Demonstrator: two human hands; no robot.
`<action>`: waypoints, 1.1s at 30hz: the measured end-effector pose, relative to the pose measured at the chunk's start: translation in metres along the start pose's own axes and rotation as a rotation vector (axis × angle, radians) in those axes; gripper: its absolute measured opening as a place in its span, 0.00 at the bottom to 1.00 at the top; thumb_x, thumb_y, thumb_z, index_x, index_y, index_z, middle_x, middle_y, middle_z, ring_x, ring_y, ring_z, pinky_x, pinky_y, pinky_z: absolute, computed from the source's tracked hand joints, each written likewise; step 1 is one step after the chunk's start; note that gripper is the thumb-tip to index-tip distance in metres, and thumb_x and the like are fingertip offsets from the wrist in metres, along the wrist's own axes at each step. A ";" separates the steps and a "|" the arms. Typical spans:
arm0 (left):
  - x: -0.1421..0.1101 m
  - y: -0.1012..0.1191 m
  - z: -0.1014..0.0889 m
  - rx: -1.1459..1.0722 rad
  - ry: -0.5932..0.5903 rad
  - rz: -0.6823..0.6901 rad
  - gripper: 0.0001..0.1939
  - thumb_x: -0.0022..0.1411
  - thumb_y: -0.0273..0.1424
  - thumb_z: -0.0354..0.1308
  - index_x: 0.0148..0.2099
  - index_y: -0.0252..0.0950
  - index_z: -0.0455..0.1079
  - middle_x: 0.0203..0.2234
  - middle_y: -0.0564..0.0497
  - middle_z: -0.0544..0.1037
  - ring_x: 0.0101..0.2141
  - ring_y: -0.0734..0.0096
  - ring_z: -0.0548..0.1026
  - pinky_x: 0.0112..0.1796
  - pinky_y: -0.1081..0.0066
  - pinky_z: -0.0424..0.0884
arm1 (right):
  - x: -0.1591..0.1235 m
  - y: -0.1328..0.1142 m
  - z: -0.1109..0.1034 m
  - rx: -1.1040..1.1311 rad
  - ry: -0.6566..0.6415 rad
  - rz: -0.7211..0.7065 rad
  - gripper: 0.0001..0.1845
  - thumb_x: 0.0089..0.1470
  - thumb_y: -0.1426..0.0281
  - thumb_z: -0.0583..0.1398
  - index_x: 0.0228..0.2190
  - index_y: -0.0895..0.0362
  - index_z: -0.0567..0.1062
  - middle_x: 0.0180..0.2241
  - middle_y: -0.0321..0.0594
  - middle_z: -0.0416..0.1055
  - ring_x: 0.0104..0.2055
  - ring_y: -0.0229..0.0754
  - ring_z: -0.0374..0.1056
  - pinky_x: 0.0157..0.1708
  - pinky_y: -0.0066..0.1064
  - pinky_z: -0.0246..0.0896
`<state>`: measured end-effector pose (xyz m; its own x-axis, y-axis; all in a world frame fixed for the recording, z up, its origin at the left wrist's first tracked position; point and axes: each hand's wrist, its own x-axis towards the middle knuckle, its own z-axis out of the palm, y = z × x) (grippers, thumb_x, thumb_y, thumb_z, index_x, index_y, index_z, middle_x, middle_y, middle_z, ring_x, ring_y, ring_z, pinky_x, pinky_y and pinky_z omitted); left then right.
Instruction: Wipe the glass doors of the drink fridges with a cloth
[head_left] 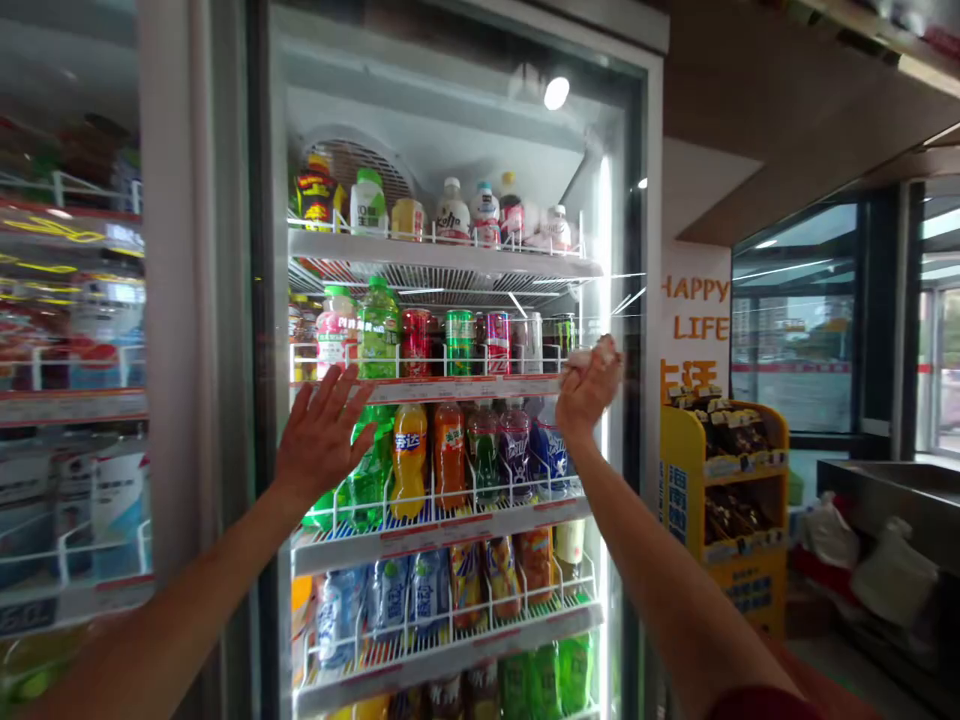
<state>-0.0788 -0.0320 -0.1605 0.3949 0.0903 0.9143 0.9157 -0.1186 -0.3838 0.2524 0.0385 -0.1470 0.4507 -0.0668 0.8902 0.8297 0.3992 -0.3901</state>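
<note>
Apparently we are wiping the glass door (450, 105): our right grip (586, 398) is clutching a pale cloth (577, 357) towards its right edge, our left grip (321, 435) is holding nothing, spread flat, and nothing is showing how much is finished or remaining.

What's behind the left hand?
Past the edge of the left hand, green bottles show, and a shelf edge runs out to its right. Whatever sits directly behind it is covered.
</note>
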 end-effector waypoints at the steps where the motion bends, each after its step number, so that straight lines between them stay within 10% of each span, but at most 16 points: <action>1: 0.000 -0.001 0.000 -0.010 0.004 -0.002 0.32 0.61 0.34 0.50 0.64 0.44 0.43 0.62 0.48 0.48 0.62 0.59 0.48 0.59 0.53 0.48 | -0.010 -0.013 -0.001 0.037 -0.089 -0.149 0.29 0.56 0.71 0.46 0.59 0.59 0.53 0.61 0.48 0.49 0.65 0.51 0.37 0.59 0.54 0.43; 5: -0.001 -0.003 0.001 -0.023 0.006 -0.002 0.33 0.61 0.35 0.50 0.65 0.46 0.41 0.63 0.51 0.47 0.61 0.60 0.48 0.59 0.54 0.47 | -0.039 -0.036 -0.007 0.119 -0.416 -0.728 0.30 0.54 0.69 0.52 0.58 0.46 0.54 0.62 0.34 0.49 0.65 0.45 0.38 0.60 0.48 0.43; 11: -0.001 -0.002 0.002 0.009 0.001 0.010 0.34 0.60 0.34 0.51 0.65 0.45 0.39 0.63 0.50 0.47 0.62 0.60 0.48 0.59 0.54 0.49 | -0.009 -0.005 0.001 0.000 -0.017 -0.046 0.31 0.56 0.72 0.45 0.61 0.56 0.47 0.62 0.48 0.46 0.65 0.55 0.39 0.56 0.59 0.44; 17: -0.001 -0.003 0.002 -0.002 0.015 0.018 0.33 0.60 0.34 0.50 0.65 0.44 0.42 0.62 0.48 0.49 0.61 0.59 0.49 0.59 0.54 0.48 | -0.036 -0.032 -0.002 0.130 -0.332 -0.652 0.31 0.57 0.69 0.48 0.61 0.50 0.46 0.61 0.39 0.51 0.65 0.44 0.40 0.61 0.47 0.43; 23: 0.000 0.000 -0.002 -0.012 -0.010 -0.013 0.33 0.60 0.33 0.50 0.65 0.45 0.41 0.62 0.48 0.49 0.62 0.60 0.47 0.59 0.54 0.48 | -0.016 -0.002 0.000 0.038 -0.048 -0.096 0.29 0.58 0.69 0.44 0.60 0.60 0.48 0.63 0.50 0.44 0.65 0.53 0.36 0.58 0.57 0.42; 29: 0.000 0.002 -0.003 0.018 -0.021 -0.012 0.34 0.61 0.33 0.50 0.65 0.46 0.39 0.63 0.49 0.48 0.62 0.60 0.48 0.59 0.55 0.47 | -0.049 -0.003 -0.010 0.105 -0.360 -0.612 0.33 0.56 0.70 0.48 0.61 0.49 0.44 0.61 0.40 0.51 0.65 0.46 0.40 0.60 0.51 0.44; 33: 0.001 0.004 -0.004 0.023 -0.037 -0.020 0.32 0.61 0.33 0.50 0.65 0.43 0.41 0.63 0.48 0.48 0.62 0.60 0.47 0.59 0.54 0.47 | -0.022 0.041 -0.009 -0.026 -0.060 -0.088 0.29 0.57 0.70 0.45 0.60 0.58 0.50 0.60 0.51 0.51 0.64 0.53 0.41 0.56 0.59 0.44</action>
<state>-0.0755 -0.0359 -0.1607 0.3784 0.1292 0.9166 0.9249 -0.0932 -0.3687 0.2795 0.0483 -0.1849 0.3556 -0.0457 0.9335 0.8741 0.3699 -0.3149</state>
